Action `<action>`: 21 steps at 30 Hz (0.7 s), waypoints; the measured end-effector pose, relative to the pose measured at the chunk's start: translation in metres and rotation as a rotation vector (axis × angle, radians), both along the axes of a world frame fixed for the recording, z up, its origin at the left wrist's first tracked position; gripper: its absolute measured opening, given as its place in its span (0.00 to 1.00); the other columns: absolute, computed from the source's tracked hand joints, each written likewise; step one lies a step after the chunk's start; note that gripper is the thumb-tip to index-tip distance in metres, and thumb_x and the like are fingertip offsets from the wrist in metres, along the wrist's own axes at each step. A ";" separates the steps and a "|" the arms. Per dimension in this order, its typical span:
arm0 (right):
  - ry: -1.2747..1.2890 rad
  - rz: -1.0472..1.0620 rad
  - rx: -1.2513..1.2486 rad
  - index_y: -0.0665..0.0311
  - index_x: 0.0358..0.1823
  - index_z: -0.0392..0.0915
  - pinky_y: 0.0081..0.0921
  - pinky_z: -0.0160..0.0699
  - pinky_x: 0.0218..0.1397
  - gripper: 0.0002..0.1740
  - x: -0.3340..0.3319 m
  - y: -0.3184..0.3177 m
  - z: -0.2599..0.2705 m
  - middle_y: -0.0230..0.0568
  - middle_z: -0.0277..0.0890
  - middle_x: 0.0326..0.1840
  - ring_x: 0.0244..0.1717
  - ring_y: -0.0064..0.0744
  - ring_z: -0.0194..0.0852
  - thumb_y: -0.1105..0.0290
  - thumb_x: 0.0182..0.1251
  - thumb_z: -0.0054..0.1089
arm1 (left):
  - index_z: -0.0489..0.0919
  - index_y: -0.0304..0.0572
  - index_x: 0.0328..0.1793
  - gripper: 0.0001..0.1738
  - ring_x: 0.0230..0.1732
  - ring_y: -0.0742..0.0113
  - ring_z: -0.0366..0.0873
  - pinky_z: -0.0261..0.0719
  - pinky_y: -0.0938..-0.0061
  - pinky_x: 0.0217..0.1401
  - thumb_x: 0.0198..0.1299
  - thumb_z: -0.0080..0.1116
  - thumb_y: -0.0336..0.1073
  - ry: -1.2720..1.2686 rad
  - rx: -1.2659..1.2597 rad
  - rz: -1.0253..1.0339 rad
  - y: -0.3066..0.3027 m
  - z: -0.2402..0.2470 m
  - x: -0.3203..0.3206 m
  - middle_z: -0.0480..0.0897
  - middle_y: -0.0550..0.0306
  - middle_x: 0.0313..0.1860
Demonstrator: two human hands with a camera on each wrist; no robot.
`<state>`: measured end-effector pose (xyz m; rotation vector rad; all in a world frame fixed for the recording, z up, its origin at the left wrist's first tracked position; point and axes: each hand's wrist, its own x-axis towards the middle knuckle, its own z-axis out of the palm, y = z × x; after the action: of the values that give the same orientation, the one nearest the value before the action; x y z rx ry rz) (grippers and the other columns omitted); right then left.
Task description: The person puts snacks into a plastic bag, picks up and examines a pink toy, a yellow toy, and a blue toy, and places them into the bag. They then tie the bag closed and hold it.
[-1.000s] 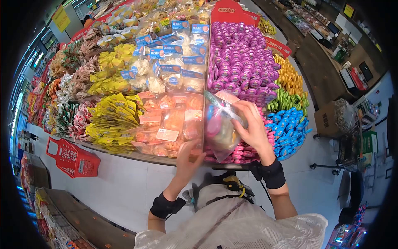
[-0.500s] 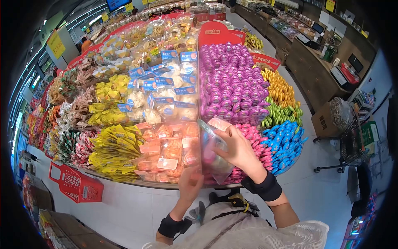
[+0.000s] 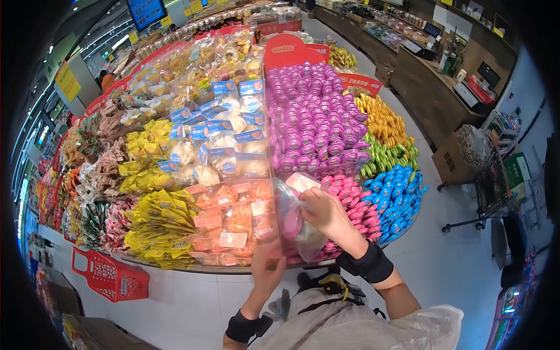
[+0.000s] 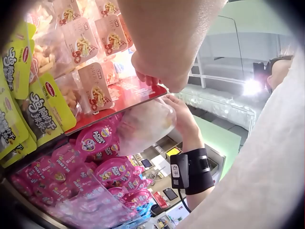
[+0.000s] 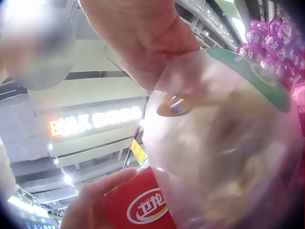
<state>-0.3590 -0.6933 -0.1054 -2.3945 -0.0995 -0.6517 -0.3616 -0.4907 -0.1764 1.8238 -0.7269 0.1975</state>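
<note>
A clear plastic bag (image 3: 309, 242) with colourful packs inside hangs over the front pink packs, its top pinched by my right hand (image 3: 325, 217). In the right wrist view the bag (image 5: 205, 148) fills much of the picture, below my right hand (image 5: 138, 40). Loosely curled, my left hand (image 3: 268, 269) is at the stand's front edge, beside the divider. The left wrist view shows my left hand (image 4: 164, 52) by the red divider (image 4: 131, 94), with the bag (image 4: 147, 128) just beyond. Whether its fingers touch the divider is unclear.
Orange snack packs (image 3: 237, 219) and yellow packs (image 3: 160, 224) lie left of the divider. Purple packs (image 3: 315, 122) and blue packs (image 3: 396, 195) fill the right side. A red basket (image 3: 111, 277) stands on the floor; a cart (image 3: 487, 204) is at right.
The head view has turned, bringing more of the far shop into sight. My right hand's fingers have drawn together at the bag's top. The left hand stays near the divider.
</note>
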 end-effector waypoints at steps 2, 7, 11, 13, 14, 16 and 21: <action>-0.044 0.043 0.051 0.67 0.35 0.68 0.32 0.67 0.34 0.12 -0.001 -0.004 -0.003 0.45 0.67 0.29 0.30 0.46 0.68 0.74 0.46 0.55 | 0.72 0.36 0.46 0.22 0.42 0.59 0.71 0.68 0.73 0.45 0.40 0.58 0.23 0.012 0.006 -0.006 0.000 0.003 -0.002 0.74 0.51 0.40; -0.010 -0.032 0.279 0.67 0.36 0.68 0.27 0.67 0.29 0.14 -0.021 -0.007 0.012 0.44 0.68 0.29 0.25 0.39 0.68 0.77 0.44 0.57 | 0.70 0.36 0.47 0.24 0.45 0.56 0.70 0.66 0.70 0.48 0.38 0.57 0.23 -0.026 0.008 -0.008 -0.001 0.005 -0.003 0.73 0.50 0.43; -0.184 -0.086 0.187 0.66 0.36 0.68 0.26 0.67 0.25 0.16 -0.037 -0.014 0.024 0.42 0.67 0.28 0.22 0.36 0.68 0.78 0.43 0.59 | 0.69 0.36 0.47 0.23 0.49 0.55 0.67 0.63 0.67 0.53 0.39 0.55 0.23 -0.113 0.013 -0.017 -0.004 0.022 -0.010 0.71 0.49 0.45; -0.229 -0.101 0.136 0.66 0.36 0.68 0.26 0.68 0.25 0.16 -0.049 -0.019 0.033 0.41 0.67 0.27 0.23 0.37 0.69 0.78 0.42 0.59 | 0.69 0.36 0.47 0.23 0.49 0.54 0.67 0.63 0.67 0.53 0.39 0.55 0.23 -0.138 0.011 -0.032 -0.006 0.028 -0.015 0.71 0.48 0.45; -0.249 -0.113 0.112 0.66 0.36 0.68 0.26 0.68 0.25 0.16 -0.054 -0.021 0.036 0.42 0.67 0.27 0.23 0.37 0.69 0.78 0.42 0.59 | 0.69 0.36 0.46 0.23 0.49 0.54 0.67 0.63 0.67 0.52 0.39 0.55 0.23 -0.146 0.009 -0.037 -0.007 0.030 -0.018 0.71 0.48 0.44; -0.289 -0.143 0.074 0.66 0.34 0.68 0.27 0.67 0.25 0.16 -0.064 -0.030 0.037 0.42 0.67 0.25 0.23 0.38 0.69 0.77 0.41 0.60 | 0.70 0.36 0.45 0.22 0.47 0.54 0.68 0.64 0.67 0.51 0.38 0.56 0.23 -0.173 0.005 -0.052 -0.011 0.033 -0.023 0.72 0.49 0.43; -0.319 -0.232 -0.014 0.65 0.29 0.68 0.28 0.65 0.22 0.14 -0.098 -0.053 0.039 0.41 0.66 0.22 0.21 0.39 0.68 0.75 0.39 0.62 | 0.72 0.35 0.42 0.20 0.45 0.54 0.69 0.66 0.67 0.48 0.37 0.56 0.21 -0.194 -0.025 -0.123 -0.030 0.037 -0.038 0.73 0.49 0.40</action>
<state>-0.4566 -0.7460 -0.0660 -2.3159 0.0410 -1.1418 -0.4001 -0.5210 -0.1390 1.7454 -0.9659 0.3042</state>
